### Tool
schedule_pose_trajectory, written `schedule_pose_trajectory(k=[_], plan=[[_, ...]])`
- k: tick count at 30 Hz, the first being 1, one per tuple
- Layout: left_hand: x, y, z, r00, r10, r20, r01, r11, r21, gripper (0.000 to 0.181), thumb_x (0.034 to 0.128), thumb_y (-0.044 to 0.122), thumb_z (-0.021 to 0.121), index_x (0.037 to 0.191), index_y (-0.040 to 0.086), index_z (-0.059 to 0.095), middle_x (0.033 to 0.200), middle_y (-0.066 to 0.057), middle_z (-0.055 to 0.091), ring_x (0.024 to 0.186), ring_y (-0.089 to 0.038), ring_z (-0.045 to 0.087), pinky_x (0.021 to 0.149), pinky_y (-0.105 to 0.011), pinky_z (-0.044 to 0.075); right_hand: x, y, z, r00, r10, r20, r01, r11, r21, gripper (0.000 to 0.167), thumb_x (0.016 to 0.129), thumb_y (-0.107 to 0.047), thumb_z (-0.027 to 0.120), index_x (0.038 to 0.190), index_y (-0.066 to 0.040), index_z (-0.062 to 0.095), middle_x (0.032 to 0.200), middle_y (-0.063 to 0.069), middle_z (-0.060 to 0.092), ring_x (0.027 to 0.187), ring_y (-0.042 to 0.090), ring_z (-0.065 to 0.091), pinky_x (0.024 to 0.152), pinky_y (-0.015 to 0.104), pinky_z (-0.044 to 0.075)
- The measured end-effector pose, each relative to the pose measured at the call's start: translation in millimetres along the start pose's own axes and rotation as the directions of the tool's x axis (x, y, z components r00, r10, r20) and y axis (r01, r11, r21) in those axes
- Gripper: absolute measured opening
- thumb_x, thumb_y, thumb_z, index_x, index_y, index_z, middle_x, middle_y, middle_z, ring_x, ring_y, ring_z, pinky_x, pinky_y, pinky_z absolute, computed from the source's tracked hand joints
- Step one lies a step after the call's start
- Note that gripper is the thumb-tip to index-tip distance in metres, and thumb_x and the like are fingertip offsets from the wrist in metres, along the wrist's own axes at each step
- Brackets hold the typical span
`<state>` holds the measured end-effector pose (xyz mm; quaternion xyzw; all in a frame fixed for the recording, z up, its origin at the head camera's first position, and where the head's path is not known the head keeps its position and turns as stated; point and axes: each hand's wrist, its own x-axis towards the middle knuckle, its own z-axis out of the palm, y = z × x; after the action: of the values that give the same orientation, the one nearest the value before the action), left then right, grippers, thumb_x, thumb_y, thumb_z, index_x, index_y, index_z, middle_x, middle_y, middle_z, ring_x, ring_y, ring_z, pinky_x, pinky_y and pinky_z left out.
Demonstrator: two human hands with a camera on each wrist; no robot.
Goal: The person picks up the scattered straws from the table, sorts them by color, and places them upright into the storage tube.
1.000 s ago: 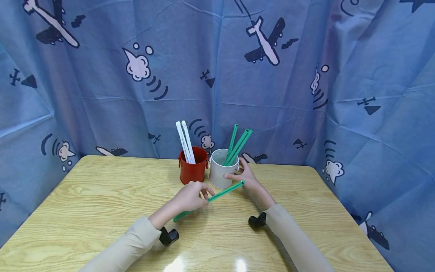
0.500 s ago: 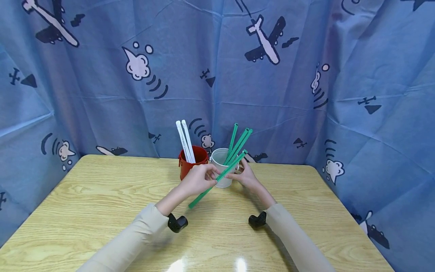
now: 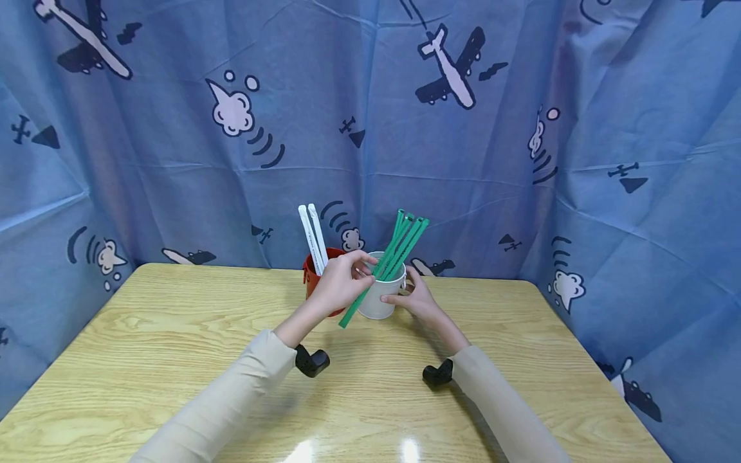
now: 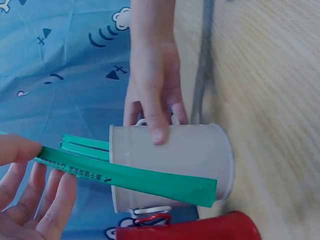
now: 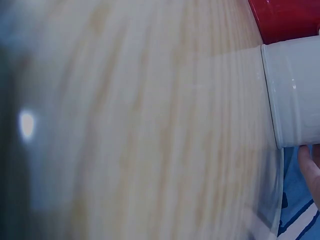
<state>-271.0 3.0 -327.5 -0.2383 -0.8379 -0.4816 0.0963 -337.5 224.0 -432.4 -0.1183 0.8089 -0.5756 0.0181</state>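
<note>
My left hand [image 3: 340,283] pinches a slim green wrapped straw [image 4: 150,184] between thumb and fingers. Printed characters run along its wrapper, and it slants in front of the white bucket [image 3: 375,303], its lower end outside the wall. Several similar green straws [image 3: 413,246] lean inside that bucket. On the bucket's right side my right hand [image 3: 421,302] grips it, thumb on the front and fingers towards the back by the ring handle. In the right wrist view only a finger [image 5: 310,172] shows at the bucket [image 5: 300,90].
A red bucket [image 3: 311,283] stands left of the white one, partly hidden by my left hand. Two white wrapped straws [image 3: 314,241] lean in it. A blue curtain [image 3: 278,128] hangs behind the wooden table [image 3: 173,341].
My left hand has raised the green straw from low over the table up and rightward to the white bucket, turning it steeper. The right hand has stayed at the bucket.
</note>
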Motion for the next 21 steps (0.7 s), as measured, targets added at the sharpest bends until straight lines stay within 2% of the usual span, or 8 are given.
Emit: schedule_pose_trajectory(k=[8,15,19,21], plan=[[16.1,10.3,-5.1,0.998,-0.004,-0.066,0.003,1.0,-0.012,0.027,0.0874,0.011,0.065,0.114,0.009,0.066,0.093,-0.009,0.069,0.078,-0.02,0.064,0.07,-0.028,0.053,-1.7,-2.2,-0.5,1.0,0.013,0.011,-0.013,1.0,0.01,0.081,0.08,-0.016,0.078,0.146,-0.019,0.031,0.142,0.012,0.04,0.129,0.038,0.047,0.099,0.049,0.047],[27.7,14.9,-6.9,0.992,-0.03,-0.123,0.026,0.999,-0.035,0.027,0.0886,0.011,0.064,0.116,0.009,0.065,0.095,-0.01,0.069,0.082,-0.023,0.066,0.073,-0.032,0.055,1.5,0.1,-1.6,1.0,0.014,0.023,-0.015,1.0,0.025,0.083,0.081,-0.012,0.076,0.148,-0.016,0.028,0.144,0.015,0.037,0.13,0.039,0.045,0.1,0.05,0.046],[34.4,17.0,-7.8,0.985,-0.024,-0.174,0.012,0.997,-0.071,0.028,0.089,0.011,0.065,0.117,0.007,0.065,0.098,-0.013,0.07,0.083,-0.026,0.066,0.076,-0.036,0.056,-6.0,-14.8,-1.0,0.999,0.026,0.029,-0.027,0.999,0.018,0.083,0.081,-0.01,0.076,0.148,-0.012,0.027,0.144,0.018,0.037,0.131,0.04,0.045,0.101,0.05,0.046],[37.8,18.9,-8.8,0.979,-0.024,-0.201,0.006,0.996,-0.091,0.028,0.0895,0.011,0.064,0.117,0.007,0.064,0.098,-0.013,0.07,0.083,-0.026,0.066,0.076,-0.036,0.056,-7.0,-15.6,-0.2,0.999,0.02,0.027,-0.02,1.0,0.001,0.084,0.081,-0.013,0.076,0.149,-0.011,0.026,0.144,0.018,0.038,0.13,0.041,0.045,0.1,0.051,0.046]])
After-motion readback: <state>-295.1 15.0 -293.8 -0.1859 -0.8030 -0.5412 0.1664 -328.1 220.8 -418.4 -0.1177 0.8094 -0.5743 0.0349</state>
